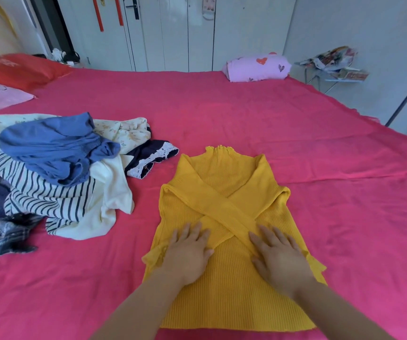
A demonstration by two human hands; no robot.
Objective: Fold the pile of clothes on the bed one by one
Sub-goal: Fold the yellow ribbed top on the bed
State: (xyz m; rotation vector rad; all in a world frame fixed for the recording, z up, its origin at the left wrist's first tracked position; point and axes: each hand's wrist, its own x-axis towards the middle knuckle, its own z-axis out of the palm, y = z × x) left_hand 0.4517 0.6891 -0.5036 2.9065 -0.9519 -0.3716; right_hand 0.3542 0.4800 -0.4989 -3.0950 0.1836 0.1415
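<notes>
- Yellow sweater [224, 298] lies flat on bed [246, 111], sleeves crossed.
- Left hand [188, 251] and right hand [279, 253]: fingers spread, pressing sleeves.
- Clothes pile [55, 168] lies left.

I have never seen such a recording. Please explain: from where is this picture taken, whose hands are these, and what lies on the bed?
There is no machine here, only a person. The one picture comes from a camera worn on the person's head, looking forward and down, so the arms reach in from the bottom edge. The left hand and the right hand lie flat, fingers straight, on a yellow sweater spread on the bed. Its sleeves are crossed over the front. Nothing is gripped; the hands only press. To the left lies the pile of clothes, unfolded, with a blue garment on top.
</notes>
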